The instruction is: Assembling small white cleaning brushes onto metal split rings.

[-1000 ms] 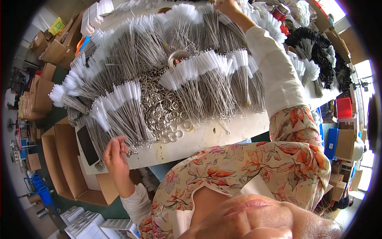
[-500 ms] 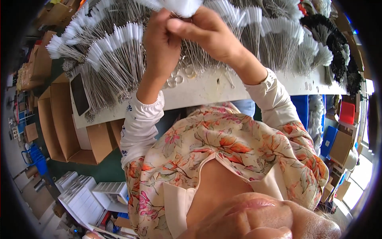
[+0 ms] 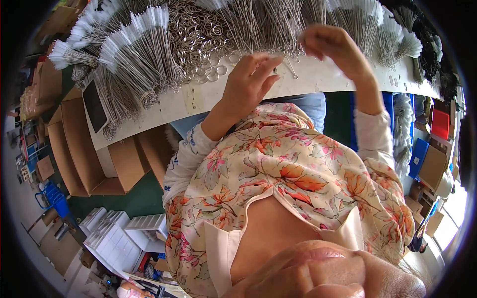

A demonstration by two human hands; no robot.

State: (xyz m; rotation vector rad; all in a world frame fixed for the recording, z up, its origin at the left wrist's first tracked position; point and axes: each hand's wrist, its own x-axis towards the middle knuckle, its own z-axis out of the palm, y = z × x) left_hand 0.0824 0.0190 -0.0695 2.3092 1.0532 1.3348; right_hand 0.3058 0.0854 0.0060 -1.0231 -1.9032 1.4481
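Note:
My left hand lies over the front edge of the white table, fingers stretched out and together, their tips next to a single thin wire brush lying on the tabletop. My right hand is raised a little further back, thumb and fingers pinched on the stem ends of a bundle of wire brushes. Left of my hands is a heap of metal rings. More white-tipped brush bundles fan out over the table's left side.
A dark tablet lies at the table's left end. Open cardboard boxes stand below it, with white trays and a blue crate on the floor. Black brushes, a red bin and blue boxes are on the right.
Both hands have come down from holding a white-tipped bundle up close to the camera. The left now rests at the table edge and the right pinches brush stems.

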